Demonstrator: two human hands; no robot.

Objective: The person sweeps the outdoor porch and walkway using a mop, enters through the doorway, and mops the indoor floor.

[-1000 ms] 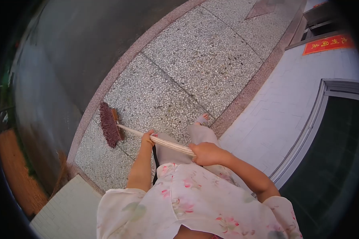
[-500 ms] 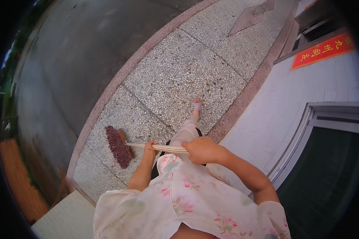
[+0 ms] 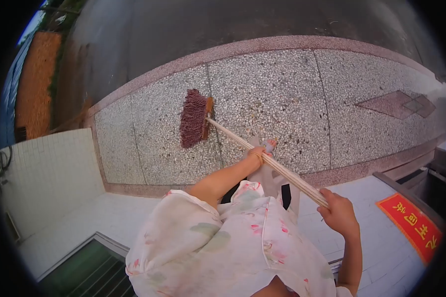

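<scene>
A mop (image 3: 194, 120) with a shaggy purplish-brown yarn head and a wooden block shows in the head view over the pebbled pavement. Whether its yarn rests on the ground or hangs just above it, I cannot tell. Its long pale handle slants down to the right across my body. My left hand (image 3: 255, 154) is wrapped around the middle of the handle, with a thin band on the wrist. Around the handle's upper end, my right hand (image 3: 338, 212) is closed. A foot (image 3: 271, 145) in a light sandal shows just beyond my left hand.
The pebbled pavement (image 3: 277, 99) has a reddish border, with a dark, wet-looking road (image 3: 233, 20) beyond it. A pale tiled wall (image 3: 49, 168) rises at left. Near the building at right hangs a red banner (image 3: 410, 225). A green door or window (image 3: 86, 270) is at lower left.
The view has turned as my body turned to the left. The mop head now lies farther ahead of me, and my right hand has swung out to the right. Both hands keep their hold.
</scene>
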